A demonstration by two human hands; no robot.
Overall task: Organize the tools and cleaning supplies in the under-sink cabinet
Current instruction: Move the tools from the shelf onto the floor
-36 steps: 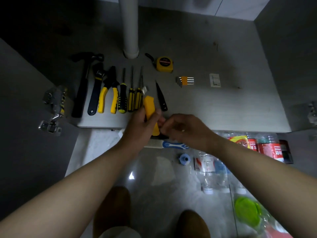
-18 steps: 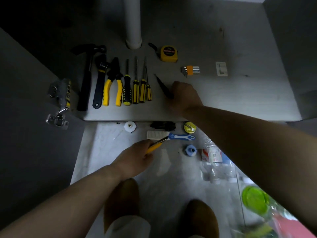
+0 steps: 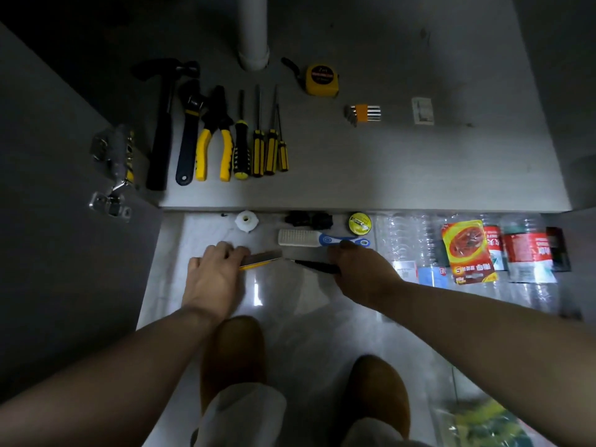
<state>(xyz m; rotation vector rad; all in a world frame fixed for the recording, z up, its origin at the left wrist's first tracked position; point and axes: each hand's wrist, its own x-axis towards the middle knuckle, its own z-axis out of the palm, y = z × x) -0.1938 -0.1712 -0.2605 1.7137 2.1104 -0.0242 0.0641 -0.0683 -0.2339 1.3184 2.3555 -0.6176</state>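
My left hand (image 3: 214, 275) curls its fingers around a yellow utility knife (image 3: 261, 260), blade out. My right hand (image 3: 359, 274) grips a thin black pointed tool (image 3: 314, 265). The two tips nearly meet above the pale floor (image 3: 290, 317), just in front of the cabinet shelf (image 3: 387, 175).

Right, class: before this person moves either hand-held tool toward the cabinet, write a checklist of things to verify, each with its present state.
1. Left hand grips the yellow utility knife: ok.
2. Knife blade retracted: not ok, a metal strip sticks out past the fingers.
3. Right hand holds the black pointed tool: ok.
4. Blade and black tip apart: cannot tell, they nearly meet.
5. Bare cabinet floor right of the screwdrivers: ok.
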